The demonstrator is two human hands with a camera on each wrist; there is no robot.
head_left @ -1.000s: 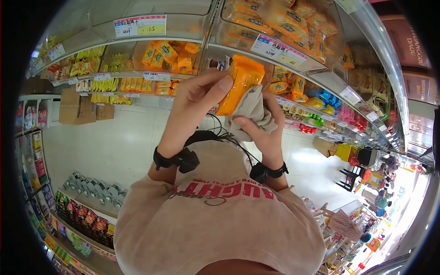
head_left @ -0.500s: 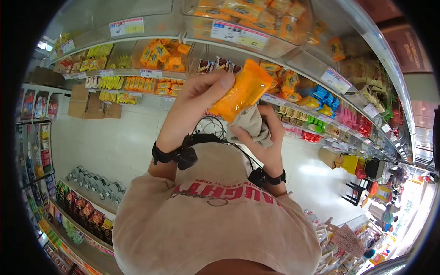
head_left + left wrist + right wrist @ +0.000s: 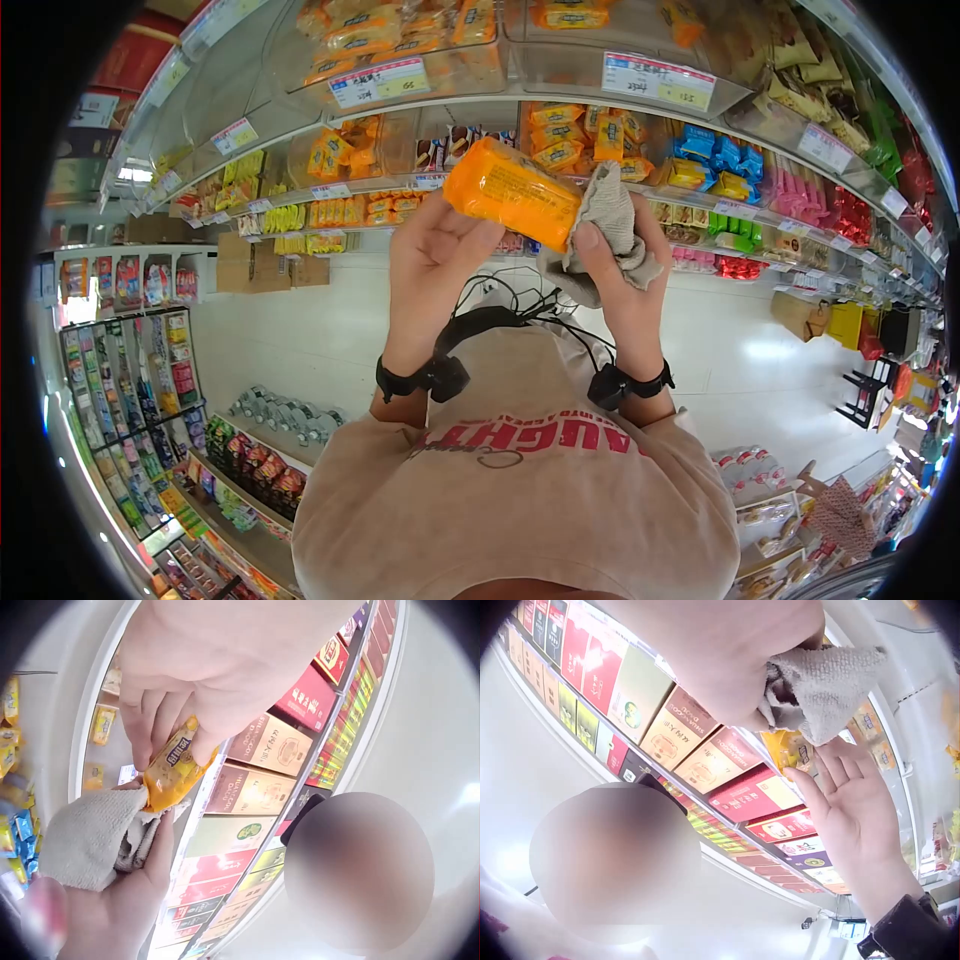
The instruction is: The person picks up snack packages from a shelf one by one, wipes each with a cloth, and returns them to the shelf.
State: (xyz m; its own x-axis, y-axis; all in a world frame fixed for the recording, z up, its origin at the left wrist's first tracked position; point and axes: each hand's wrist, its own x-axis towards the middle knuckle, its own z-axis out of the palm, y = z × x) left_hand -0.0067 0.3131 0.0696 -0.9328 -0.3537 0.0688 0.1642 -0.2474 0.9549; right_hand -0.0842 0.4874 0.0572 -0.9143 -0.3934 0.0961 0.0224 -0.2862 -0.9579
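The left hand (image 3: 432, 255) grasps an orange snack packet (image 3: 512, 195), with its fingers and thumb curled around the packet's lower end, and holds it up at chest height in front of the store shelves (image 3: 520, 85). The right hand (image 3: 620, 270) is clenched on a grey cloth (image 3: 610, 215), and its fingers press the cloth against the other end of the packet, so cloth and packet are touching. The packet lies tilted between the two hands, just below a white price label (image 3: 378, 82).
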